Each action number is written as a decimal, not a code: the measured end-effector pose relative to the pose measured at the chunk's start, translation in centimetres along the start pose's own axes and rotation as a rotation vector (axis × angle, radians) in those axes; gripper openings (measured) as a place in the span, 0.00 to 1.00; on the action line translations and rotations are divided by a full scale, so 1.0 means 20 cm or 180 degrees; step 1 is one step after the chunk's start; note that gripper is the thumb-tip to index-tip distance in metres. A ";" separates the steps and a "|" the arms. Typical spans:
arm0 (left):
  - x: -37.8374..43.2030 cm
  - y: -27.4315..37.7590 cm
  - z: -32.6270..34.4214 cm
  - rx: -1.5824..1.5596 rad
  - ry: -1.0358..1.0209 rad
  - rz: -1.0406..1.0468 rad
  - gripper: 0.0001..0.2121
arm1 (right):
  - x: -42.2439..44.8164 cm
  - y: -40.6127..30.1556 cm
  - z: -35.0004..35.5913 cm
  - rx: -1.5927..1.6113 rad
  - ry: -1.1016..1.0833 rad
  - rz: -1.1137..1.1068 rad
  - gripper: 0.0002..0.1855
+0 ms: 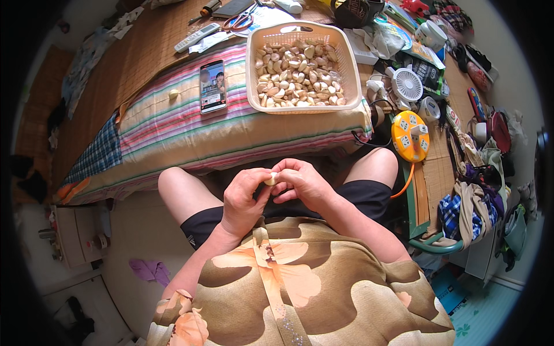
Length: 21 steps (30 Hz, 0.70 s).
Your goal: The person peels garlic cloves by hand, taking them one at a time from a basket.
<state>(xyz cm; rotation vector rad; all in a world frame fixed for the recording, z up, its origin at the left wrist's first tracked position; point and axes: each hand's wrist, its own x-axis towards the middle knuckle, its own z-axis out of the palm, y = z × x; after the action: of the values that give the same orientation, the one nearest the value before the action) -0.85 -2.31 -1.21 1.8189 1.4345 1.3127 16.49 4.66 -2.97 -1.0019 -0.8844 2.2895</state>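
Above my lap, my left hand [245, 192] and my right hand [303, 181] meet at the fingertips around one pale garlic clove [271, 179]. Thumb and forefinger of each hand pinch it; my fingers cover part of it. Beyond my knees, a cream plastic basket [355, 82] full of garlic cloves [298, 73], many with skin on, rests on a striped cloth [181, 140]. A lone pale garlic clove [173, 94] lies on the cloth at the left. Between it and the basket is a smartphone [213, 86] with its screen lit.
An orange round power strip [410, 136] with a plugged-in charger sits right of the basket, its cable running down. Near it stands a small white fan [407, 84]. A remote control [197, 37] and red-handled scissors [239, 21] lie behind the phone. Clothes [469, 212] hang over the green rail at right.
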 end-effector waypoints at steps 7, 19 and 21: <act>0.00 -0.01 0.00 0.0019 -0.0040 0.0029 0.15 | -0.01 -0.01 -0.01 0.0117 -0.0082 0.0023 0.08; 0.01 -0.01 -0.01 0.0215 0.0020 0.0308 0.16 | 0.01 0.01 -0.01 0.0347 -0.0161 0.0054 0.07; 0.01 -0.01 -0.01 0.0220 -0.0028 0.0353 0.15 | 0.01 0.00 -0.02 0.0403 -0.0116 0.0086 0.07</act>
<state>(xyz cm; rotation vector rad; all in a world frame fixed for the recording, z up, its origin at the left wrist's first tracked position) -1.04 -2.04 -1.23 1.9722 1.4083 1.3213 16.64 4.82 -3.30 -0.9254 -0.7339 2.3609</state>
